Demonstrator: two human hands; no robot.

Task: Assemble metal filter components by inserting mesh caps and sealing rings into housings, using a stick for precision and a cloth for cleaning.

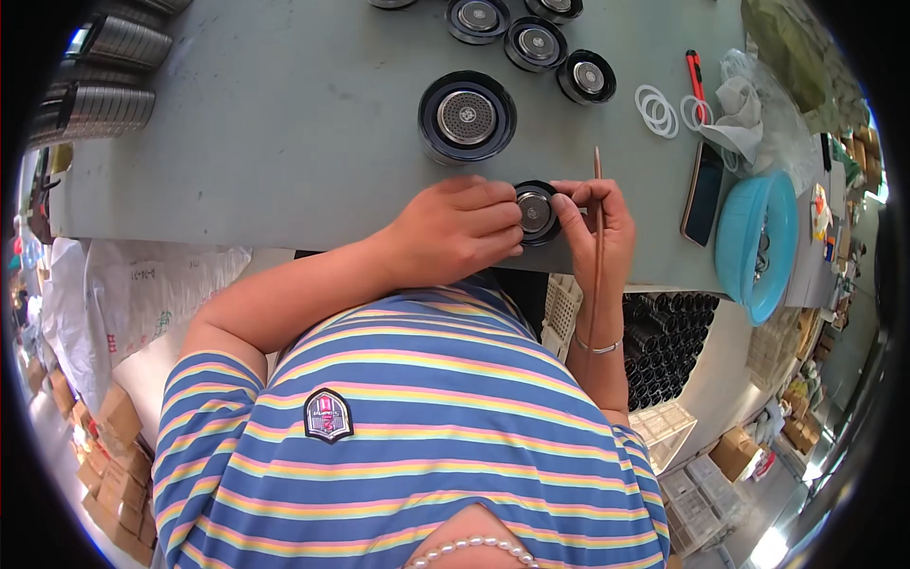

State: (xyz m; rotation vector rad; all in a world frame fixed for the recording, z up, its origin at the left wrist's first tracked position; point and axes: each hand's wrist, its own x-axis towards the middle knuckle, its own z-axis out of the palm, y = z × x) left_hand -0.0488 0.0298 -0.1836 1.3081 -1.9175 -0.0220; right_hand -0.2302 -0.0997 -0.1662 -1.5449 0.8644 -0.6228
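Observation:
Close to the table's front edge, a small round black lid with a metal mesh disc (536,212) is held between my two hands. My left hand (463,226) grips its left rim with bent fingers. On the other side, my right hand (603,223) pinches the lid's right rim between thumb and fingers. A thin brown stick (598,247), pointed at its upper end, is also tucked in my right hand and stands nearly upright. Just beyond lies a larger black lid with a perforated metal disc (466,116).
Several similar lids (536,44) sit farther back. To the right are white rings (656,111), a red cutter (697,85), crumpled plastic (739,119), a phone (702,194) and a blue basin (756,247) with small metal parts. Stacked metal discs (109,109) stand at left; a crate of black parts (666,346) is below the edge.

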